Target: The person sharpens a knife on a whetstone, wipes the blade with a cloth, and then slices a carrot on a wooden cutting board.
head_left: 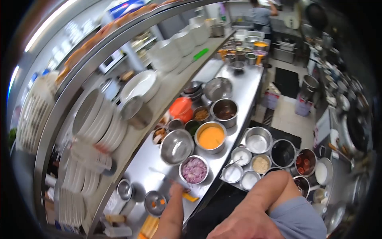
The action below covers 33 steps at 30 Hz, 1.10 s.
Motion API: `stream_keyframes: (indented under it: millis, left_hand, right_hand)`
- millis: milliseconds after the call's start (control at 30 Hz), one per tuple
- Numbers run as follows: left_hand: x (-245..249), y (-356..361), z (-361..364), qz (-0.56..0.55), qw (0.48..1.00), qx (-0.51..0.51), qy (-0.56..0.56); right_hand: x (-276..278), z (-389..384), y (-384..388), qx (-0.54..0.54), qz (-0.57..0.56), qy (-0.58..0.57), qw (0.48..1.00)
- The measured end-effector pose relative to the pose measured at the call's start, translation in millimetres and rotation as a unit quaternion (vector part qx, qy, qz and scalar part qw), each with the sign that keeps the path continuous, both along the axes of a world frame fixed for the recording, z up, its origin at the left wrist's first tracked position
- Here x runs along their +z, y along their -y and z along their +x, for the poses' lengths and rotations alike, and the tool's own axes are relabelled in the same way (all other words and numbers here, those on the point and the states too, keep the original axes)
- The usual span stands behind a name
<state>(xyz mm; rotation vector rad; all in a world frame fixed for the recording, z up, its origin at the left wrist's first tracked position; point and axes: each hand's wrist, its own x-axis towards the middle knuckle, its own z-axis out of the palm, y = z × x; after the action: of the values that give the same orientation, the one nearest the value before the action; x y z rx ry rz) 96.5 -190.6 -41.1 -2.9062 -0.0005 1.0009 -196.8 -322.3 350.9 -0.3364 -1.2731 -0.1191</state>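
My left hand [177,189] is low over the steel counter, just below a steel bowl of chopped purple onion [193,169]. Its fingers look closed, with a pale blade-like shape on one side and a yellow-orange piece [190,197] on the other; blur hides what it grips. Left of the wrist, a small steel bowl [155,203] holds a few orange bits. Part of an orange-yellow board [149,228] shows beside the forearm. My right hand [232,228] is bent back close to the camera at the bottom edge, its fingers not distinguishable.
An empty steel bowl [177,146], a pot of orange sauce [211,137] and an orange-red container [181,109] stand farther along the counter. A shelf [181,79] with stacked plates overhangs the left. Several pots, including a dark one [283,153], crowd the right. A person [261,18] stands far back.
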Motion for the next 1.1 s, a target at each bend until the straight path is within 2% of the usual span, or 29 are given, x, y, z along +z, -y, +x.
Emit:
stream_keyframes:
  millis: [133, 200, 267, 300, 500, 600, 700, 833, 933, 967, 1000, 1100]
  left_hand:
    - [41, 11, -25, -0.002, 0.999, -0.037, 0.005]
    - [58, 15, -28, 0.000, 1.000, -0.023, -0.021]
    - [20, 5, -13, 0.029, 0.997, -0.069, -0.003]
    - [16, 9, -7, 0.058, 0.993, -0.098, 0.002]
    - [7, 25, 26, 0.033, 0.992, -0.117, 0.043]
    - [-12, 12, 22, 0.023, 0.991, -0.125, 0.041]
    - [-37, -2, 19, 0.015, 0.989, -0.139, 0.039]
    - [-39, -10, 46, -0.012, 0.991, -0.116, 0.067]
    - [-43, 18, 51, -0.012, 0.985, -0.159, 0.073]
    - [-45, 28, 53, -0.012, 0.982, -0.172, 0.076]
    - [-44, 36, 58, -0.013, 0.980, -0.181, 0.080]
    - [-50, 43, 64, -0.001, 0.974, -0.208, 0.085]
  right_hand:
    - [30, -16, 14, -0.023, -0.001, 0.053, 0.998]
    - [31, -22, 11, 0.006, 0.045, 0.061, 0.997]
    - [5, -20, 7, -0.062, 0.035, 0.105, 0.992]
    - [2, -22, 6, -0.084, 0.022, 0.122, 0.989]
    - [20, -47, 12, -0.172, -0.029, 0.157, 0.972]
    - [13, -58, 16, -0.205, -0.080, 0.129, 0.967]
    - [17, -70, 31, -0.252, -0.202, 0.144, 0.936]
    - [26, -69, 20, -0.222, -0.174, 0.135, 0.950]
    - [26, -74, 19, -0.209, -0.188, 0.139, 0.950]
    - [30, -78, 28, -0.225, -0.243, 0.145, 0.932]
    - [27, -78, 28, -0.234, -0.242, 0.145, 0.930]
    - [16, -76, 20, -0.288, -0.174, 0.169, 0.926]
